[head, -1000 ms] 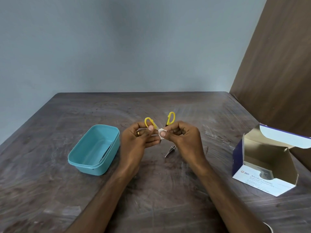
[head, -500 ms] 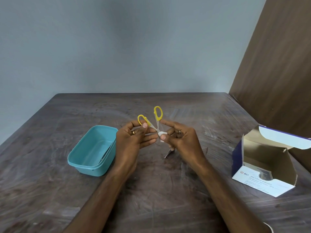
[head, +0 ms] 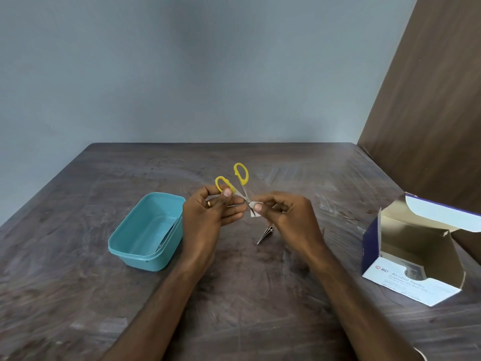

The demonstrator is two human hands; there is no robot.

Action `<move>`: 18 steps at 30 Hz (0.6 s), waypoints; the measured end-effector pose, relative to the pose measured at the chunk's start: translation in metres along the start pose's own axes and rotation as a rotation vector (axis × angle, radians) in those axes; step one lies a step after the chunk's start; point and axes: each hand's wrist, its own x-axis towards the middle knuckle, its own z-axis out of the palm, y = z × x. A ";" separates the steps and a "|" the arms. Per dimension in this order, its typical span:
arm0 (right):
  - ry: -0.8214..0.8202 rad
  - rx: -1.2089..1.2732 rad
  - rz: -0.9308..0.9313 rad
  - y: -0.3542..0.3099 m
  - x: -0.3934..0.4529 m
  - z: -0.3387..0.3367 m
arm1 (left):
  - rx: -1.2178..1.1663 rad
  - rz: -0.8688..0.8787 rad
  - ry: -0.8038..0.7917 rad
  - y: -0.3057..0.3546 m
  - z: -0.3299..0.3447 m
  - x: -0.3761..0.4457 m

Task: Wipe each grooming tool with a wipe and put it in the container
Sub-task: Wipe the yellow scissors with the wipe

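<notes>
Small scissors with yellow handles (head: 241, 173) are held above the table's middle, handles spread and pointing away from me. My left hand (head: 211, 214) grips them near one handle loop, thumb on the shank. My right hand (head: 283, 212) pinches a small white wipe (head: 253, 209) around the blade end. A metal tweezer-like tool (head: 265, 234) lies on the table just below my right hand. The teal container (head: 145, 231) stands to the left with a thin metal tool inside.
An open white and purple box of alcohol swabs (head: 416, 251) stands at the right. A dark wooden panel (head: 429, 100) rises at the back right. The wooden table (head: 234, 308) stretches toward me between my forearms.
The scissors tilted and their handles came closer together than a second ago. My right hand slid the wipe slightly right along the blade, and both hands lifted a little.
</notes>
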 end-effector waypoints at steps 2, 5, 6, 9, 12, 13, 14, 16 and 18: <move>0.041 0.044 -0.001 0.000 -0.001 0.000 | -0.029 -0.001 0.027 0.001 0.001 0.000; 0.097 0.059 -0.015 0.003 0.000 0.002 | -0.065 -0.007 0.068 0.003 0.000 0.001; 0.103 0.080 -0.022 0.003 0.000 0.002 | -0.071 -0.010 0.073 0.003 -0.001 0.002; 0.085 0.219 -0.041 0.002 0.001 0.002 | -0.073 -0.025 0.067 0.004 -0.002 0.003; 0.032 0.340 -0.051 0.000 0.001 0.004 | -0.046 -0.042 0.031 0.003 0.000 0.002; 0.017 0.351 -0.058 0.002 0.001 0.005 | -0.037 -0.047 0.020 0.002 0.000 0.002; 0.003 0.355 -0.067 0.003 0.001 0.005 | -0.027 -0.051 0.010 0.002 0.000 0.001; -0.024 0.362 -0.080 0.005 0.001 0.006 | 0.001 -0.050 -0.011 0.001 0.000 0.000; -0.051 0.362 -0.091 0.004 0.000 0.007 | 0.034 -0.043 -0.032 -0.001 0.000 0.000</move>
